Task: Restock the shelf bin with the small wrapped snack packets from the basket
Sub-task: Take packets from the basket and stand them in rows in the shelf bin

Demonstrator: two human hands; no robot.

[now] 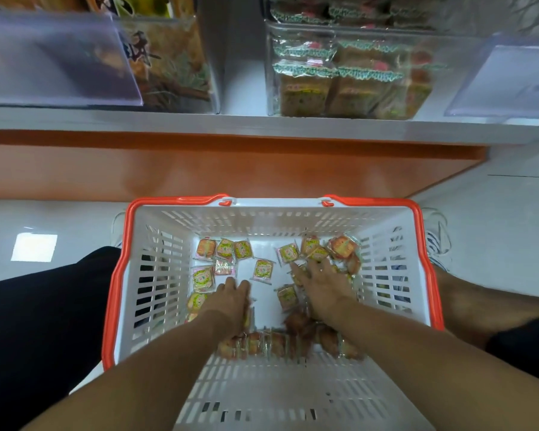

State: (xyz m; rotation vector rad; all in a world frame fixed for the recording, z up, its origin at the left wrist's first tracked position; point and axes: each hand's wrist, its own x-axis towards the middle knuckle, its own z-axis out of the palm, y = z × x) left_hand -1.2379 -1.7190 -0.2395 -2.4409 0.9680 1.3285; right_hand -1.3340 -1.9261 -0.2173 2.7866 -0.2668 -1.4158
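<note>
A white plastic basket (156, 275) with slotted, lattice-like walls and a glossy orange rim sits on pale, shiny floor tiles between the person's knees. On its smooth bottom lie the small snack packets (263, 269): square, flat, in crinkly clear wrap with yellow-green and pink printed faces, scattered singly along the far side and left side, while a heap of browner ones is bunched at the near side under the forearms.

The left hand (231, 301) reaches down in the left-middle of the basket floor, knuckles up, fingers bent downward onto the packets below it (whether it actually grips one cannot be told, since the fingertips are hidden). The right hand (322, 283) lies right of centre with fingers spread fairly wide and straight, resting flat on the cluster of packets at the far right; it pinches nothing that shows.

Beyond the basket runs an orange, wood-toned base panel, then a white shelf edge. On the shelf stands a clear, hard-walled shelf bin (271, 73), far and right of centre, stacked with larger brownish packets with green scalloped edging. A second clear bin (213, 57) at far left holds bags with brown printed artwork.
</note>
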